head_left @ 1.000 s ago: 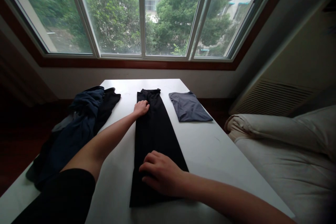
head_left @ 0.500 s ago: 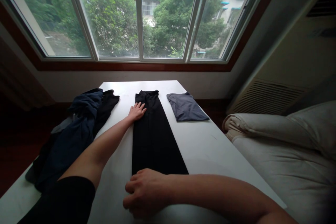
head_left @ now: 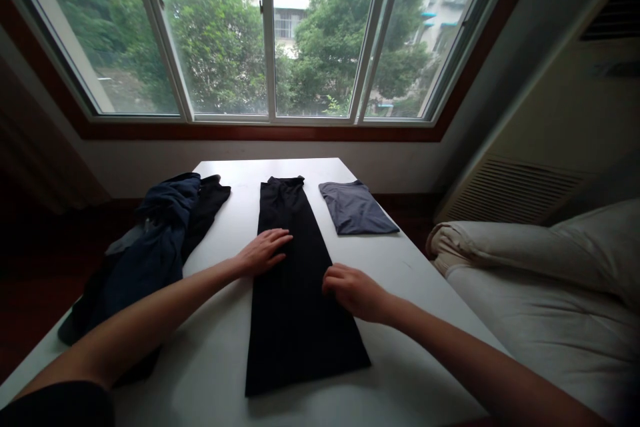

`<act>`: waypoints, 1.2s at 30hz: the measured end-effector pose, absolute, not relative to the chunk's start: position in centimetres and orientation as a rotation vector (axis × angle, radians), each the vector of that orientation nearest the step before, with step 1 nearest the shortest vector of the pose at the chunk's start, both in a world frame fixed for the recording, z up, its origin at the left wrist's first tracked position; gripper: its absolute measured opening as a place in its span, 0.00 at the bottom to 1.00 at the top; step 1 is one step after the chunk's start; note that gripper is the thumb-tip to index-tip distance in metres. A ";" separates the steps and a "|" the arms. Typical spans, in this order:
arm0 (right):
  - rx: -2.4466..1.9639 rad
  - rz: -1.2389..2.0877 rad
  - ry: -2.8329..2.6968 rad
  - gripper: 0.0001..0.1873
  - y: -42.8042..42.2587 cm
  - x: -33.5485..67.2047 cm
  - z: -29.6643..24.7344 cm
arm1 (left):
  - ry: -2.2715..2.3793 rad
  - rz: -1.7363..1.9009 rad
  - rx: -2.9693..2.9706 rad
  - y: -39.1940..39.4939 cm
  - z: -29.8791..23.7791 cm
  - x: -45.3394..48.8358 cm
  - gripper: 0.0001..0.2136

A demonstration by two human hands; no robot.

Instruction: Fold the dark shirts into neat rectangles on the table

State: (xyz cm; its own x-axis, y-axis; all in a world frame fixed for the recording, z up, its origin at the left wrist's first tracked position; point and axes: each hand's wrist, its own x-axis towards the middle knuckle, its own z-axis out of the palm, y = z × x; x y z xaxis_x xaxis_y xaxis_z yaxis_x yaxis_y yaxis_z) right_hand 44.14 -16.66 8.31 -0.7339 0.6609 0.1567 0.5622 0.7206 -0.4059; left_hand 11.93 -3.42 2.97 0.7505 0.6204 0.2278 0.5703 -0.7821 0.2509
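Observation:
Black trousers [head_left: 295, 320], folded lengthwise into a long strip, lie down the middle of the white table [head_left: 420, 320]. Their gathered waist end points to the window and the straight hem end faces me. My left hand [head_left: 265, 250] rests over the left edge of the strip, its fingers stretched out across the cloth. At the opposite edge is my right hand [head_left: 356, 290], lower down, with its fingers curled in at the trousers' right side. Whether cloth is pinched between those fingers is hidden.
On the table's left lies a loose heap of dark blue and black clothes [head_left: 150, 240]. A folded grey garment [head_left: 357, 207] sits at the far right. A pale sofa [head_left: 540, 280] stands along the right side, and a window [head_left: 270, 120] is beyond the table.
My left hand has slid toward me along the trousers. My right hand has moved from the near hem end up to the right edge, so the hem now shows.

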 end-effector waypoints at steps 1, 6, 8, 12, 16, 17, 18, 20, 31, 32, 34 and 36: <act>-0.966 0.498 -2.656 0.22 -16.8 45.8 8.2 | 0.877 0.349 2.788 -5.4 3.0 11.4 0.29; -0.971 0.492 -2.702 0.37 -19.0 49.3 6.9 | 0.698 0.128 2.753 -14.0 4.6 9.4 0.37; -0.948 0.452 -2.701 0.39 -19.8 48.6 6.1 | 0.586 0.076 2.742 -16.1 5.8 8.8 0.39; -0.795 0.411 -2.722 0.34 -20.0 46.3 5.1 | 0.497 -0.009 2.724 -17.9 7.4 6.8 0.41; -0.651 0.557 -2.684 0.24 -19.5 44.9 5.7 | 0.603 0.008 2.735 -19.0 7.8 4.8 0.44; -0.651 0.618 -2.643 0.22 -19.4 44.7 6.0 | 0.602 0.009 2.738 -19.5 7.7 4.7 0.44; -0.662 0.681 -2.596 0.21 -19.3 44.5 6.4 | 0.595 0.016 2.739 -20.0 7.5 4.8 0.43; -0.711 0.782 -2.514 0.19 -19.0 44.2 7.1 | 0.610 0.072 2.741 -21.1 6.8 5.6 0.40; -0.843 0.916 -2.467 0.18 -16.6 44.5 9.1 | 0.879 0.482 2.792 -20.5 4.9 8.7 0.16; -0.847 0.929 -2.474 0.19 -16.6 44.5 9.1 | 0.869 0.454 2.797 -20.3 5.3 8.7 0.18; -0.847 0.914 -2.546 0.23 -16.7 44.6 9.3 | 0.813 0.377 2.809 -19.9 6.1 8.7 0.19; -0.840 0.892 -2.623 0.29 -17.0 44.8 9.5 | 0.734 0.316 2.788 -19.6 7.1 8.5 0.19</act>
State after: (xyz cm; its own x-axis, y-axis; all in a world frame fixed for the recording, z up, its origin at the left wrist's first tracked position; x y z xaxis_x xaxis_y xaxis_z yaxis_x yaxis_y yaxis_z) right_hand 44.76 -16.96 9.53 -0.8038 0.5931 0.0449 0.4429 0.6472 -0.6205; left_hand 8.47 -19.64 7.07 0.8503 0.5056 0.1458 0.4535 -0.8447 0.2843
